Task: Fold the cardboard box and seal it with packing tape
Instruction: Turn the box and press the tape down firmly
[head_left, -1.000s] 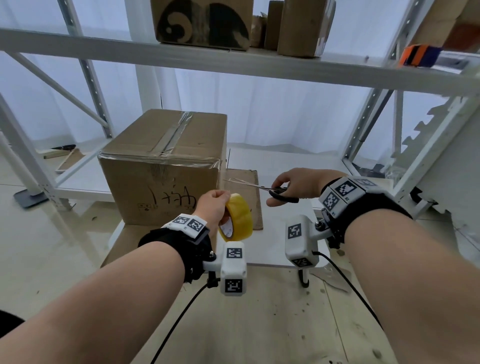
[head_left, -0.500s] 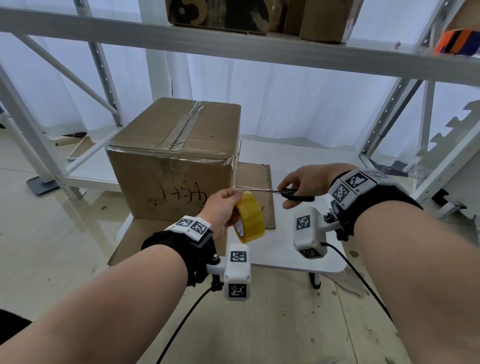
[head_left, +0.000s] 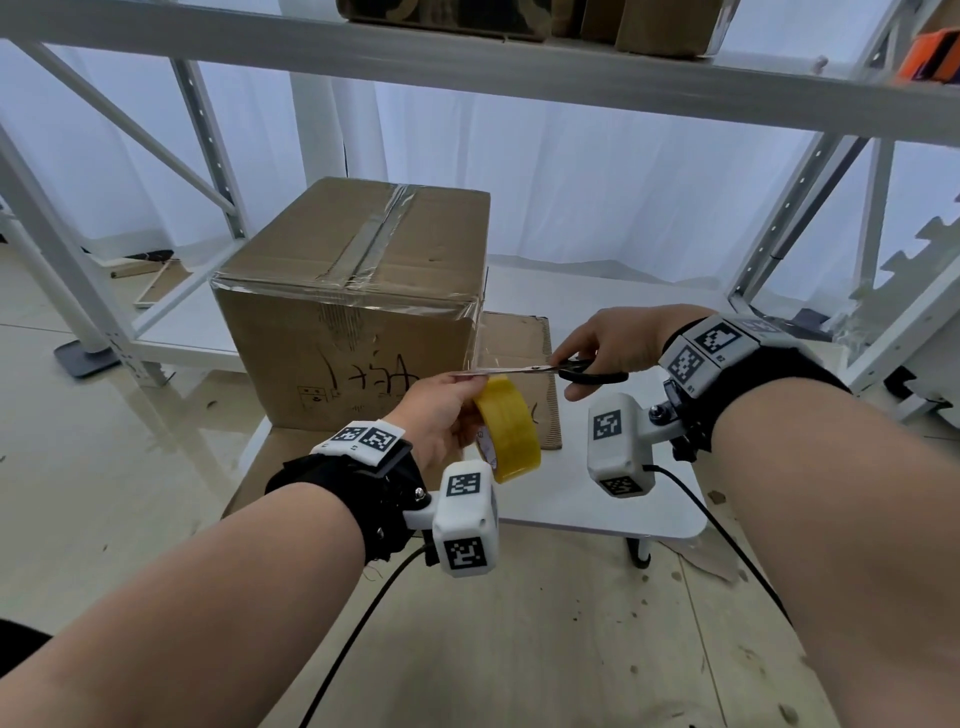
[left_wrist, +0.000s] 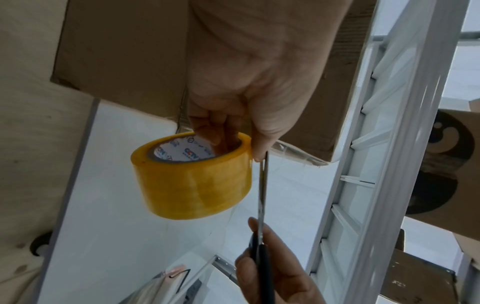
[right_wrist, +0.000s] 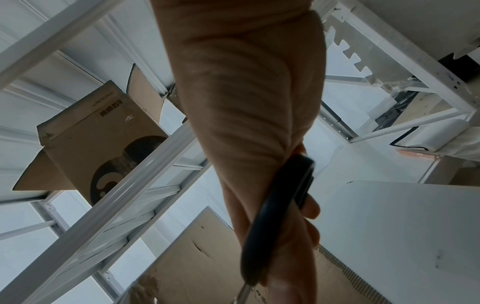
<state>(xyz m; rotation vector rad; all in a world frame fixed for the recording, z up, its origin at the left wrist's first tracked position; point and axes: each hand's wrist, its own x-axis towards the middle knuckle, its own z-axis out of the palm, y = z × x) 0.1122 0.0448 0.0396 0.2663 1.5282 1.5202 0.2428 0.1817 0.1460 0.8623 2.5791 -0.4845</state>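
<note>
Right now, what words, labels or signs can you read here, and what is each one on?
"CCTV", printed repeatedly on the inner core of the yellow packing tape roll; the rest is blurred.
Black handwriting on the front of the sealed cardboard box: unreadable.
Chinese print on the shelf carton: too small to read.
Square black-and-white markers on the wrist cameras: patterns, not text.

My forearms are bare. Around each wrist I wear a black fabric strap topped with white blocks printed with black square markers. A white, rounded camera box (head_left: 464, 517) with the same markers juts from my left strap, another (head_left: 617, 443) from my right, and a black cable trails from each.
</note>
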